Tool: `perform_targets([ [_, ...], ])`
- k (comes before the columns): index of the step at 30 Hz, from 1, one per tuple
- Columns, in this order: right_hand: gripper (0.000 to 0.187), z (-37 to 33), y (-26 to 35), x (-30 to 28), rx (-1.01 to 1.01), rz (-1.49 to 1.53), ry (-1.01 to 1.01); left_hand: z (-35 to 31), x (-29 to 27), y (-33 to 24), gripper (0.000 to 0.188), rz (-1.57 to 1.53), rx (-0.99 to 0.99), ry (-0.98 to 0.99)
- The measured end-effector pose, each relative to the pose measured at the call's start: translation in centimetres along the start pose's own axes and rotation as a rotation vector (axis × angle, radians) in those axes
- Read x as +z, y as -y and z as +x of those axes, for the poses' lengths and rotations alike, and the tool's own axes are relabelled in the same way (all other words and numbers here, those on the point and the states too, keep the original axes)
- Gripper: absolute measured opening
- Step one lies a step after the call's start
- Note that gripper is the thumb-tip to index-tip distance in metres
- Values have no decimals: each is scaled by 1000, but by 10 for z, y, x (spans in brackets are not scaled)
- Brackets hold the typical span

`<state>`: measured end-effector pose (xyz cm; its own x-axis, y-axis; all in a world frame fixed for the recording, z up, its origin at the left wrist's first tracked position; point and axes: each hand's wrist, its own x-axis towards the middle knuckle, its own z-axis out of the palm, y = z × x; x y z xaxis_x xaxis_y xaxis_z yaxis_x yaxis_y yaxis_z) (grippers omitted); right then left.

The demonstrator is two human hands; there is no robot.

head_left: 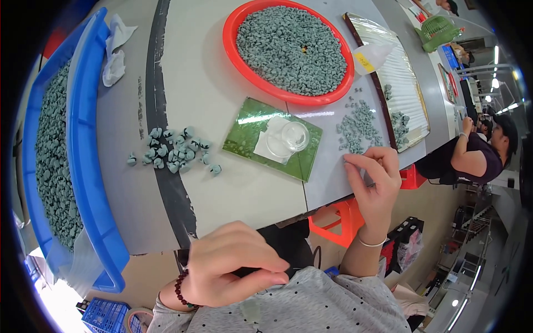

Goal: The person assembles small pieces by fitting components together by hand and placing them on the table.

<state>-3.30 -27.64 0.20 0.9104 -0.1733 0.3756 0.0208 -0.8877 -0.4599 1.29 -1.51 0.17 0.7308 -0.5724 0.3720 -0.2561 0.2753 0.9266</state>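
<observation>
My left hand (236, 265) is in front of my body, below the table edge, with thumb and forefinger pressed together. Whatever it may hold is hidden. My right hand (377, 180) hovers at the table's front edge, thumb and forefinger pinched beside a loose pile of small grey-green pieces (360, 125). Anything between those fingertips is too small to name. Between the hands and farther back lies a green tile (244, 130) bearing white paper (261, 145) and a small clear glass dish (294, 136). Left of it is a group of larger, two-part grey-green pieces (175, 150).
A round red basin (230, 44) full of grey-green pieces stands at the back. At left is a blue crate (102, 183) with more. Right of the basin are a translucent cup (377, 55) and a dark-framed tray (408, 83). A red stool (347, 222) and a seated person (480, 152) are beyond.
</observation>
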Motion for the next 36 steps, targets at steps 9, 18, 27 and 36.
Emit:
perform_targets([
  [9,21,-7,52,3,-78,661,14,-10,20,-1,15,-364,-258,-150],
  [18,30,-9,79,16,-337,726,147,-10,11,-5,10,-266,-280,-78],
  [27,33,-11,84,19,-332,728,173,-11,13,-2,6,-180,-213,-68],
  [36,21,-13,82,29,-367,853,195,-11,16,3,16,-168,-183,-45],
])
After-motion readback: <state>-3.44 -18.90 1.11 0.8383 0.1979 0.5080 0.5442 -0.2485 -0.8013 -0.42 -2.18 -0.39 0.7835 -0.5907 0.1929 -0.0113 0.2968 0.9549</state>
